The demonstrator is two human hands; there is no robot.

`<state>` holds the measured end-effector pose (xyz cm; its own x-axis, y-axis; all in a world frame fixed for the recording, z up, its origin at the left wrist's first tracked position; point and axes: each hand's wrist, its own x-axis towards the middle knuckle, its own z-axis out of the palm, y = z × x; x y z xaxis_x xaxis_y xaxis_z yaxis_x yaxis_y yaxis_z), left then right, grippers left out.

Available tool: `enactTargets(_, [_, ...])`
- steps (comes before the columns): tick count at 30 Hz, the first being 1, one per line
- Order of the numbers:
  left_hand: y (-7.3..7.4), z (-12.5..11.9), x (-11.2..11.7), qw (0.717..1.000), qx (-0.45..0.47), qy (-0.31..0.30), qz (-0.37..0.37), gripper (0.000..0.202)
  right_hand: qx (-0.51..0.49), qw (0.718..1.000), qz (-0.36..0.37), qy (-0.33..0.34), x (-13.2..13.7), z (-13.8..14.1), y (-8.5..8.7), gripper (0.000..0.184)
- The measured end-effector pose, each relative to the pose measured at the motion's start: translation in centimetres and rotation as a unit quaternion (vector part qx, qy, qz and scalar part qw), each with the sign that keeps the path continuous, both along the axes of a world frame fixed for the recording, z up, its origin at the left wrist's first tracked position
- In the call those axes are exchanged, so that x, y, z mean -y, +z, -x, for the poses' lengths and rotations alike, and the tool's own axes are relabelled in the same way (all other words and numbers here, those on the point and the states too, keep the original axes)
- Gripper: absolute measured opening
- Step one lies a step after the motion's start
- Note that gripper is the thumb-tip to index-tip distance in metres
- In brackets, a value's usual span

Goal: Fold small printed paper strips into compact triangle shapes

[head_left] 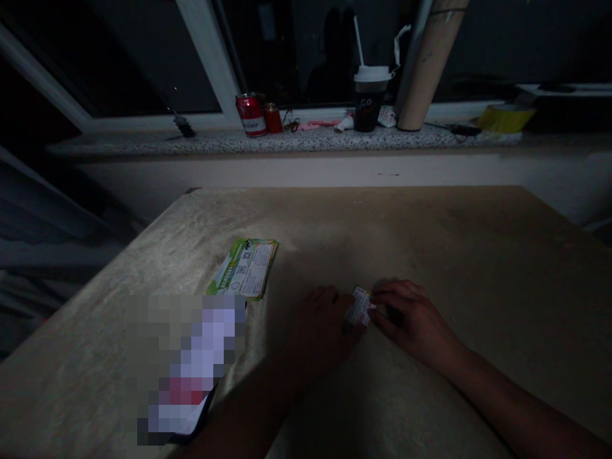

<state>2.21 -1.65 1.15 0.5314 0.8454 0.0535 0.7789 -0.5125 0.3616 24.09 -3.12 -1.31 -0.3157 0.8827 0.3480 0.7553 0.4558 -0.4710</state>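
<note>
Between my two hands is a small printed packet (359,306), whitish with fine dark print and some coloured marks, close above or on the table. My left hand (325,322) lies in deep shadow, its thumb and fingers closed on the packet's left side. At the opposite edge, my right hand (406,315) pinches it between thumb and fingertips. Fingers cover part of the packet, and its exact kind is too small and dark to read. To the left lies a flat green and white printed package (246,268).
A phone-like slab (196,370) with a lit, pixelated face lies left of my left forearm. The cloth-covered table (430,236) reaches toward a stone windowsill (306,143). On the sill stand a red can (251,116), a lidded cup (370,102), a cardboard tube (428,70) and yellow tape (505,119).
</note>
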Motion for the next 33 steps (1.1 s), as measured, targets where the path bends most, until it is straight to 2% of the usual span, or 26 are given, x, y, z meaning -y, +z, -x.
enactTargets(10, [0.3, 0.1, -0.2, 1.000, -0.018, -0.008, 0.009, 0.034, -0.004, 0.998, 0.018, -0.053, 0.3, 0.6, -0.6, 0.033])
enactTargets(15, [0.7, 0.1, 0.0, 0.999, -0.039, -0.002, 0.005, 0.032, -0.010, 0.997, 0.033, -0.067, 0.3, 0.8, -0.5, 0.032])
enactTargets(19, [0.9, 0.0, 0.1, 0.999, -0.039, 0.001, 0.009, 0.030, -0.006, 0.993, 0.029, -0.113, -0.5, 0.4, -0.8, 0.020])
enactTargets(24, [0.9, 0.0, 0.1, 0.999, -0.033, 0.005, 0.007, 0.030, -0.012, 0.988, 0.021, -0.153, -1.7, -0.7, -1.2, 0.018])
enactTargets(28, [0.7, 0.1, 0.1, 1.000, -0.025, 0.010, 0.004, 0.029, -0.048, 0.988, 0.003, -0.147, -1.9, -0.9, -1.0, 0.010])
enactTargets(33, [0.4, 0.1, 0.0, 1.000, -0.006, 0.006, 0.003, 0.029, -0.050, 0.995, -0.002, -0.086, -1.1, -0.6, -0.7, 0.011])
